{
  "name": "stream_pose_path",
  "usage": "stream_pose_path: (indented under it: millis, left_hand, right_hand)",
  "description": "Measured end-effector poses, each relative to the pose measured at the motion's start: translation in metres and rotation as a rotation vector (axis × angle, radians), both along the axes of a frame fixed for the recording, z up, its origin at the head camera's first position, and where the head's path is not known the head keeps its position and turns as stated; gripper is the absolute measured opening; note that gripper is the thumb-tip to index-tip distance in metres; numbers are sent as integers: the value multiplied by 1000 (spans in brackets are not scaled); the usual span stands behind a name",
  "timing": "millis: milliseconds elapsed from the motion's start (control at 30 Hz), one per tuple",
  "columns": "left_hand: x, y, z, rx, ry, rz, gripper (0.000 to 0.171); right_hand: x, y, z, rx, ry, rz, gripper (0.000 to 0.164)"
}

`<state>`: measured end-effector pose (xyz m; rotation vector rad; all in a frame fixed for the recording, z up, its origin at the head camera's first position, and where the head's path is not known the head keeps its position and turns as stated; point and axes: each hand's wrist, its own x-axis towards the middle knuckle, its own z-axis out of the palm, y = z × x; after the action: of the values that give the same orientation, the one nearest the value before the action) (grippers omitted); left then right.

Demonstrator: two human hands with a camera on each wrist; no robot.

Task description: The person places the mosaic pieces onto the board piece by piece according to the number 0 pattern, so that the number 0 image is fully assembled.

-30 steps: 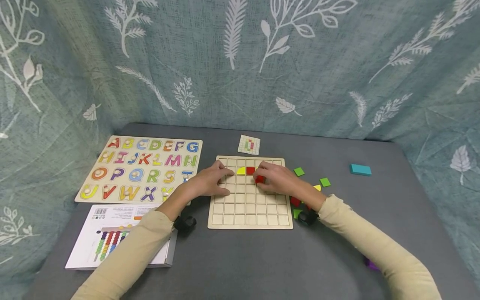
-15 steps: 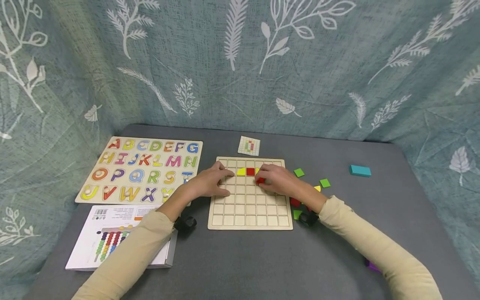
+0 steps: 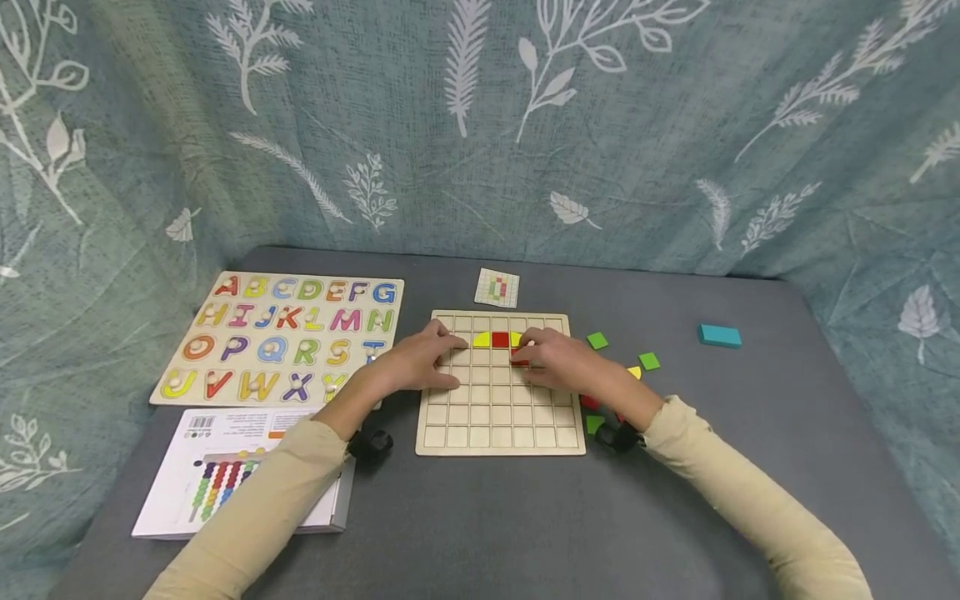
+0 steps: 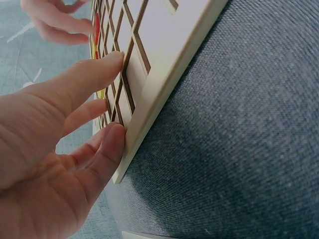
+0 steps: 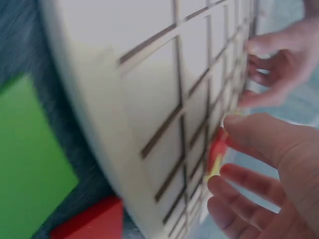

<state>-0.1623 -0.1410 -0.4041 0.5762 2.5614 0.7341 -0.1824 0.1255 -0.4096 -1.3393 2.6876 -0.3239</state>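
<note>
Farthest left on the dark grey table lay a pale wooden board with colourful knobbed letters, and just nearer the person sat a white box printed with a bead abacus. Next, the left hand rested its fingertips on the left part of a square wooden board grooved into a grid, its thumb and fingers wide apart. On that grid, in one row near the far edge, sat a yellow piece with a curved side, a red square tile and a second yellow piece; a small card printed with a coloured grid pattern lay beyond the board. A second red tile occupied a cell nearer the person, partly hidden by the right hand, whose thumb and fingers stood apart around it, pinching nothing visible. Green tiles and other loose pieces lay beside the board, well short of a teal rectangular block.
</note>
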Motion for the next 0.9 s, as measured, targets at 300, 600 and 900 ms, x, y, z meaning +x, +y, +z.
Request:
stream_pose_path:
  millis: [300, 600, 900]
  left_hand:
    - [-2, 0, 0, -4, -7, 5, 58]
    - [-1, 0, 2, -14, -17, 7, 59]
    - [-1, 0, 3, -18, -25, 1, 59]
  right_hand:
    - [22, 39, 31, -271, -99, -217, 28]
    - [33, 84, 9, -233, -134, -321, 32]
    - [59, 107, -3, -197, -86, -342, 43]
